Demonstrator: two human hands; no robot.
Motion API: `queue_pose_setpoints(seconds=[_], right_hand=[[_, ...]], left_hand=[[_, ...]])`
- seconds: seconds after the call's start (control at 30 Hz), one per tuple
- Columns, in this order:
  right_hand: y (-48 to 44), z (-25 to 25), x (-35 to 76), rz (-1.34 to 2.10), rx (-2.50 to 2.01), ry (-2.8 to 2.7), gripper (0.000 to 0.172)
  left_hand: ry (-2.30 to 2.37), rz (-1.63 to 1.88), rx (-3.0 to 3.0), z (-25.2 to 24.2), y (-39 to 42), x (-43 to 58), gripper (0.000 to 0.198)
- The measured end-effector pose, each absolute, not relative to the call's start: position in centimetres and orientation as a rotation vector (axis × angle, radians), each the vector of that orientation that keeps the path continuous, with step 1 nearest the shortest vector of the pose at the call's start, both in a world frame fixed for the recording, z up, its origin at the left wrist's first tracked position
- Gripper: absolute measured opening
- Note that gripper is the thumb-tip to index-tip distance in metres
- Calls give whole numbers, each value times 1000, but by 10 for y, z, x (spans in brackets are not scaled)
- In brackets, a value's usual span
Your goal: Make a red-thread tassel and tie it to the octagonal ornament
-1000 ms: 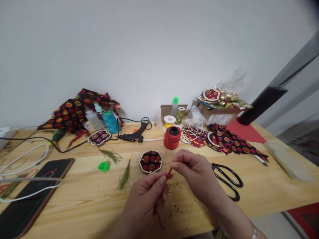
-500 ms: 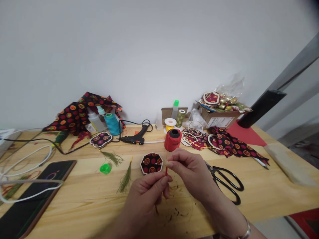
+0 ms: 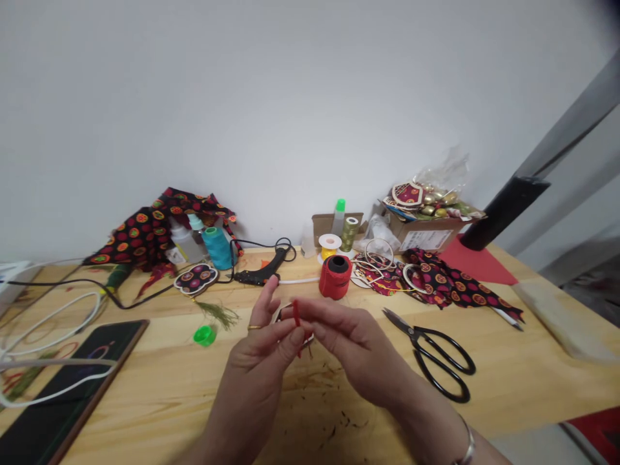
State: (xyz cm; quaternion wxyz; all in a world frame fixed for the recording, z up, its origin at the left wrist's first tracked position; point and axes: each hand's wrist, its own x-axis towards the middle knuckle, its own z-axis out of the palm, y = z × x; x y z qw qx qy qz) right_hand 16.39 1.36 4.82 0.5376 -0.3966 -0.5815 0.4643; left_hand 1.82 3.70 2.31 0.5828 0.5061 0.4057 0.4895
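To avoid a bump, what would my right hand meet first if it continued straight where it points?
Your right hand would probably meet your left hand, which pinches a narrow red strip; the hands overlap in this view, so depth and contact are unclear.

Plain pale grey wall [image 3: 271, 116] behind, brightest mid-frame, dimmer toward the upper corners. Light-wood table [image 3: 159, 387] pushed up near it, visible grain, right edge running off at an angle. Far right: grey diagonal band [image 3: 571, 129], can't tell if panel or curtain; dark blurred area [image 3: 591, 258] below it. Bottom right, past the table edge: pale grey surface [image 3: 537, 445], maybe floor, next to a red patch [image 3: 595, 429]. Lighting soft, source out of frame.
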Motion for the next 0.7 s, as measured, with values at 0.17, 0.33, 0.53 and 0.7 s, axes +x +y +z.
queue_pose_setpoints(seconds=[0.17, 0.33, 0.53, 0.7], right_hand=[[17, 52, 159, 1128, -932, -1539, 35], [20, 51, 157, 1004, -1020, -1633, 15], [30, 42, 164, 704, -1055, -1828, 21], [44, 47, 175, 505, -1002, -2006, 22]], left_hand=[[926, 1195, 1082, 28, 36, 19, 10], [897, 1229, 991, 32, 34, 18, 8], [801, 1207, 861, 31, 34, 10, 8], [753, 1211, 771, 34, 27, -3, 10]])
